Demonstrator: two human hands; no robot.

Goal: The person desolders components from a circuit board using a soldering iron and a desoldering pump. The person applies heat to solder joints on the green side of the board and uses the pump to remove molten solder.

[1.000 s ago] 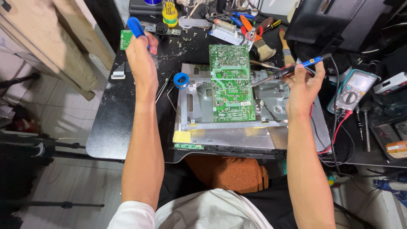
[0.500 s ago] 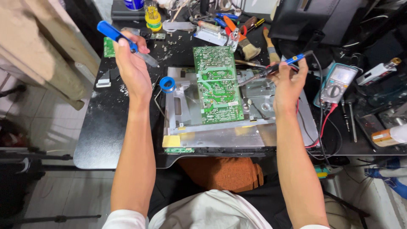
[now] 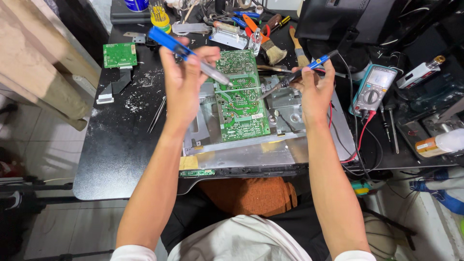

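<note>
Green circuit board [image 3: 240, 99] lies mid-frame; your left hand [image 3: 186, 79] grips the blue-handled tool [image 3: 188, 55], your right hand [image 3: 314, 87] clasps the soldering iron [image 3: 295, 77], tips converging for access.

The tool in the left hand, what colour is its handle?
Blue handle, held by the left hand; head view.

The left hand [image 3: 186, 79] hides part of the metal chassis [image 3: 270, 145]. At the bench's [image 3: 121, 159] far edge, a blue can [image 3: 137, 4] is cut off. The board's [image 3: 240, 96] parts are too small to tell.
</note>
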